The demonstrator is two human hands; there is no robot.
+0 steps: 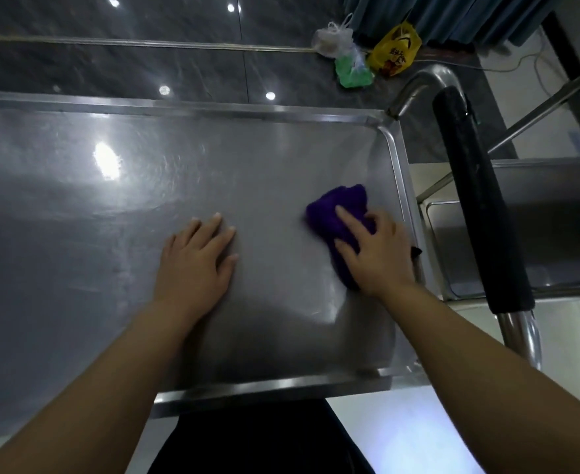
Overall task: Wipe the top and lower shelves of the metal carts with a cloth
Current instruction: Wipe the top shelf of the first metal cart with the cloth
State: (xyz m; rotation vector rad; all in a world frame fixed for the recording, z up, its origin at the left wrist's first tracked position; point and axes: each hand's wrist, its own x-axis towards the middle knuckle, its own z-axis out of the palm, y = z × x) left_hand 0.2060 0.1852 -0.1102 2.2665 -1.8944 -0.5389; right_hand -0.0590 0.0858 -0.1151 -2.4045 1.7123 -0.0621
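The top shelf of a steel cart point(117, 206) fills most of the view, shiny with a raised rim. A bunched purple cloth point(333, 208) lies on it near the right rim. My right hand point(374, 249) presses on the cloth, with the fingers spread over it and slightly curled. My left hand point(198, 260) lies flat on the bare shelf to the left of the cloth, fingers straight. The lower shelf is hidden under the top one.
The cart's handle with a black foam grip point(476, 206) runs along the right side. A second metal cart's shelf point(552, 230) stands beyond it. Plastic bags, one yellow point(396, 51) and one green point(352, 71), lie on the dark floor behind.
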